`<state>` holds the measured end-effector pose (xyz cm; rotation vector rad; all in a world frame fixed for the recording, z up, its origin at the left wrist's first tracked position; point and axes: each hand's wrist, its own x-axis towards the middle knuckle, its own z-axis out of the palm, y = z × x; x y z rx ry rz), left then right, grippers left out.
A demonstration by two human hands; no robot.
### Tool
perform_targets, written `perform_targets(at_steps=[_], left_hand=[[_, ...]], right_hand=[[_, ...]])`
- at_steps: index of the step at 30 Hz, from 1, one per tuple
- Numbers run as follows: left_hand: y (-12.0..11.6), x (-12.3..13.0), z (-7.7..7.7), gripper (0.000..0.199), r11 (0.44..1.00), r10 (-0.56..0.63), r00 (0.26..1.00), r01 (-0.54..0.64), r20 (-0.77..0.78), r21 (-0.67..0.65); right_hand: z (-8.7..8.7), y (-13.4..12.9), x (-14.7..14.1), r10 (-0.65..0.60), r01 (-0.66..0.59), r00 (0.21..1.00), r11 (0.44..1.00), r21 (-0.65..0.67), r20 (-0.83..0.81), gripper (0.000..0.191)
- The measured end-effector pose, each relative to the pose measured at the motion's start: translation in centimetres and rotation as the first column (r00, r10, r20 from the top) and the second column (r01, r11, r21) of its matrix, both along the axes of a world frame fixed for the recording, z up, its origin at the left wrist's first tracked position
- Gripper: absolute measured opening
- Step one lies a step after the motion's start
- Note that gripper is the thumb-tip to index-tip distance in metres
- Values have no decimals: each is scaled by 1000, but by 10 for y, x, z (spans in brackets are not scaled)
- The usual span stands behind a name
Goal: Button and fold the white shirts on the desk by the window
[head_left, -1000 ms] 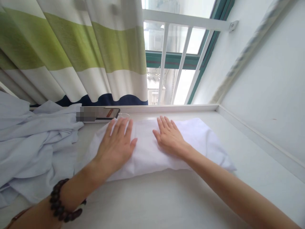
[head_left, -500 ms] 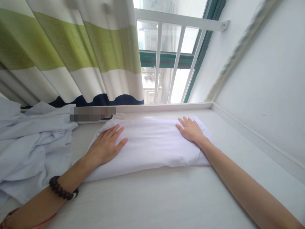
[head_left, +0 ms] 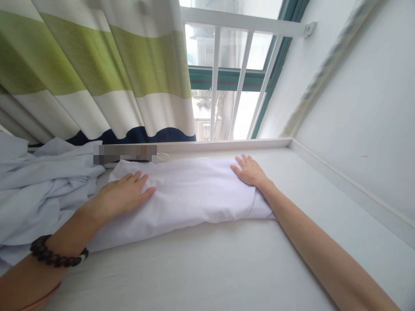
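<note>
A folded white cloth [head_left: 191, 190] lies across the white surface in front of me. My left hand [head_left: 125, 194] rests on its left part, palm down with the fingers apart. At the cloth's upper right, my right hand [head_left: 249, 170] lies flat with spread fingers. Neither hand holds anything. A dark beaded bracelet [head_left: 58, 255] is on my left wrist.
Crumpled pale cloth [head_left: 29, 194] is heaped at the left. A blurred-out object [head_left: 125, 153] lies by the back ledge [head_left: 227, 146]. Behind are a striped curtain [head_left: 97, 56] and a white railing [head_left: 249, 21]; a wall [head_left: 366, 108] stands at the right.
Both hands have moved to the left, my left hand further. The folded cloth has shifted left and its left end now reaches closer to the heap.
</note>
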<state>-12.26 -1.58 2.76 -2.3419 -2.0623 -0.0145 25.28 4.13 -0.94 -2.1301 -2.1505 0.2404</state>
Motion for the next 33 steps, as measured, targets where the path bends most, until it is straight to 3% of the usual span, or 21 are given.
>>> perform_targets(at_steps=[1,3,5,7,9,13,16,18,21,23,25,28,31,33], left_hand=[[-4,10,10,49,997,-37,997,33,-64,-69],[-19,39,28,48,961,-271,963,271,2,-59],[-36,71,39,47,847,-519,845,529,130,-58],[-49,97,39,48,730,-664,731,679,158,-72],[-55,113,32,48,684,-720,685,728,111,-54],[-46,117,16,42,746,-663,746,666,57,-31],[-38,111,16,39,791,-603,785,611,141,-18],[-35,108,20,36,814,-568,801,581,191,-17],[-31,107,23,33,854,-502,829,520,247,-10],[-28,107,23,34,885,-451,850,465,274,14],[-24,107,21,36,913,-400,867,406,298,42],[-19,104,17,37,940,-337,877,332,342,76],[-16,103,15,39,955,-297,872,281,390,98],[-17,102,18,42,960,-277,879,274,387,65]], right_hand=[[5,2,1,13,-13,1000,1000,-17,-22,67],[20,1,13,59,-64,995,995,-70,-79,72],[43,-8,34,104,-123,986,982,-141,-129,79],[68,-23,55,61,-82,993,972,-218,-98,79],[87,-40,69,25,-58,996,914,-401,-87,65],[96,-57,69,-80,-73,979,720,-690,-187,46],[88,-56,64,-122,-141,946,676,-723,-299,45],[85,-54,67,-134,-212,898,702,-680,-419,45],[86,-54,77,-96,-297,761,827,-477,-641,39],[89,-55,83,-49,-271,646,918,-289,-762,36],[91,-56,85,-13,-206,556,967,-153,-831,36],[93,-59,81,10,-237,521,962,-133,-854,44],[95,-62,77,-8,-377,568,887,-268,-823,67],[95,-62,77,-23,-402,606,853,-331,-795,80]])
